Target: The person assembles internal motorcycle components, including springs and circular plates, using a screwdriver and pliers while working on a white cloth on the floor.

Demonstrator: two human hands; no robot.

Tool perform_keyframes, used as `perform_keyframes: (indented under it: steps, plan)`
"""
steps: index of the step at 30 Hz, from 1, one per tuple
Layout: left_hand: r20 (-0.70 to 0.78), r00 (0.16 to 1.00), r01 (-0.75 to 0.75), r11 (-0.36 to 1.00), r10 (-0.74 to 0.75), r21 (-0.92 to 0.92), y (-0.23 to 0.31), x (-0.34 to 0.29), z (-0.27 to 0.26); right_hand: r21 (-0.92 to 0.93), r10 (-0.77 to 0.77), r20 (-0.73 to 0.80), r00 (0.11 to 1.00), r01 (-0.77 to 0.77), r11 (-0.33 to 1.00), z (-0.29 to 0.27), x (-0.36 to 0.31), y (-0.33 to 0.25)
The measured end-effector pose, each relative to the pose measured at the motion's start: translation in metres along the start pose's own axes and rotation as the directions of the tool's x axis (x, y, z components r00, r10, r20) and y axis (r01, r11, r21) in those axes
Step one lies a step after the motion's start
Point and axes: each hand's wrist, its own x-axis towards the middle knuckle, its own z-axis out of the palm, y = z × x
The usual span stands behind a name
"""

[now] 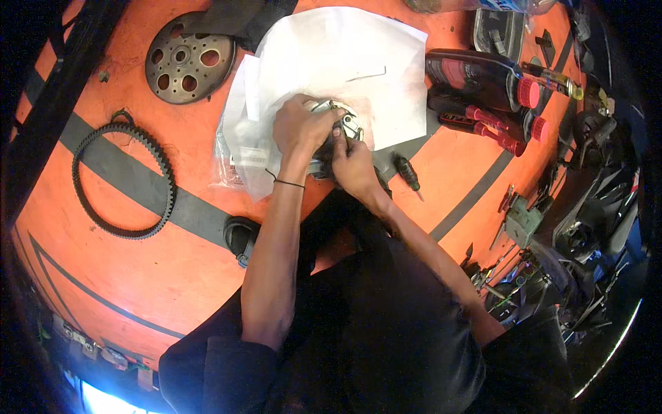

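Both hands are closed on a round metal part [352,124], which looks like a scooter clutch, over the lower part of a white paper sheet [310,52]. My left hand [300,127] grips its left side, fingers curled over the top. From the lower right, my right hand [354,164] holds its near edge, thumb pressed by a small round fitting. Much of the part is hidden by my fingers. A thin bent hex key [367,74] lies on the paper beyond it. Right of my right hand lies a short dark screwdriver [407,172].
A perforated metal clutch bell [207,81] lies at upper left on the orange floor [172,290]. Below it is a toothed drive belt [171,190]. Dark bottles with red caps [529,92] lie to the right, near a metal tray [507,41]. Assorted tools and parts [520,221] crowd the far right.
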Motion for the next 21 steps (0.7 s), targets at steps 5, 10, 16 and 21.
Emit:
perform_keyframes:
  steps: [5,10,16,21]
  plan:
    - [-0.007,1.000,-0.028,0.996,0.029,0.082,0.004,-0.003,-0.002,0.005,0.013,0.039,0.999,-0.013,1.000,-0.001,0.002,0.005]
    - [-0.017,1.000,-0.003,0.997,0.004,0.072,0.005,-0.002,-0.002,0.022,-0.012,0.020,1.000,0.011,1.000,-0.001,0.001,0.004]
    - [-0.061,0.998,0.029,0.995,-0.024,0.099,0.006,-0.002,0.003,-0.017,0.038,0.039,0.999,-0.038,0.999,-0.002,0.003,0.001]
    - [-0.008,1.000,0.000,1.000,0.000,0.030,0.013,-0.010,-0.003,-0.015,0.102,0.080,0.992,-0.101,0.995,-0.009,-0.001,-0.010]
